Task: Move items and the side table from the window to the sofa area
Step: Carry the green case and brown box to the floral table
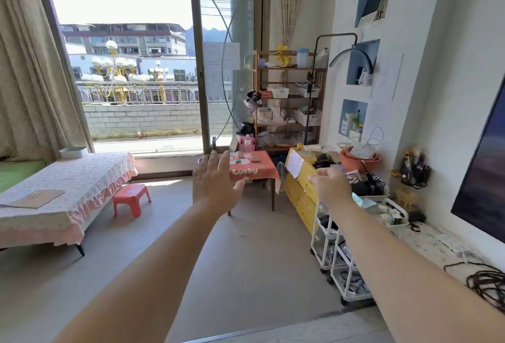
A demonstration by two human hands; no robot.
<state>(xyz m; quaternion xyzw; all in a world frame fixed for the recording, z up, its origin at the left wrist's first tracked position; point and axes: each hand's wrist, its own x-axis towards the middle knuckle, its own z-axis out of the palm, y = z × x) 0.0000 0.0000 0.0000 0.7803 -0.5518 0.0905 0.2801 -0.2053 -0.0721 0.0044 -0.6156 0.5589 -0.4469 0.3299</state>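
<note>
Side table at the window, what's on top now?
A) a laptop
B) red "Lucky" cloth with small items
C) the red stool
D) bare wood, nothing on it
B: a red cloth printed "Lucky" covers the side table, with small items on top. The left hand and right hand reach toward it, both empty.

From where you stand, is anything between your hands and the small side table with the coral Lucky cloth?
Nothing visible does: bare grey floor runs from the left hand and right hand to the coral-clothed side table. The red plastic stool stands off left, the white wheeled cart off right.
</note>
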